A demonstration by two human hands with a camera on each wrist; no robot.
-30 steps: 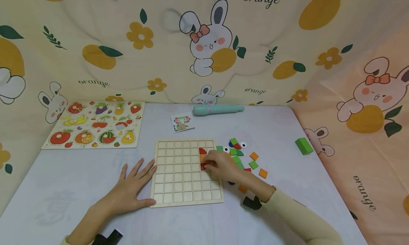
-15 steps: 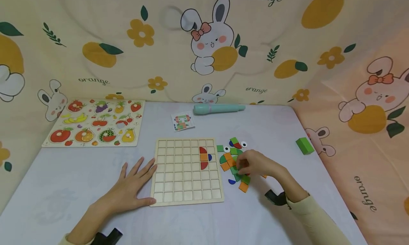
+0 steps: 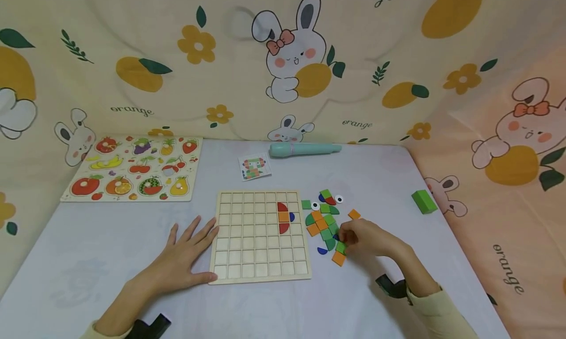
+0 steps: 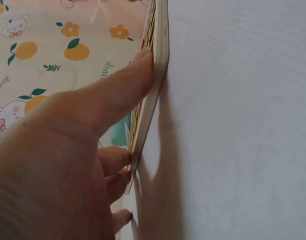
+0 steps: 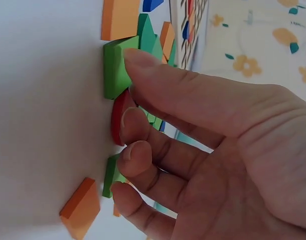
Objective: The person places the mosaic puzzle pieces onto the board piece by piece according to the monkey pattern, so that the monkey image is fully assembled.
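A wooden grid board (image 3: pixel 261 281) lies on the white table. Several pieces sit in its right part: two red half-circles, an orange square (image 3: pixel 283 216) between them and a blue half-circle (image 3: pixel 292 216). My left hand (image 3: pixel 179 260) is spread flat at the board's left side, thumb and fingertips touching its edge. My right hand (image 3: pixel 369 238) hovers low over the loose pieces right of the board, fingers bent. In the right wrist view its thumb lies against a green square (image 5: pixel 115 70), and a red piece (image 5: pixel 121 117) is by the fingers. Whether anything is pinched is hidden.
Loose orange, green and blue pieces (image 3: pixel 315 228) lie beside the board, with two eye discs (image 3: pixel 339 199). Behind stand a pattern card (image 3: pixel 255 167) and a teal tube-shaped object (image 3: pixel 305 149). A fruit puzzle board (image 3: pixel 132 169) lies back left, a green block (image 3: pixel 424 202) far right.
My right hand has left the board, where a red half-circle and a blue half-circle now show uncovered, and moved right over the loose pieces. The left hand keeps its place.
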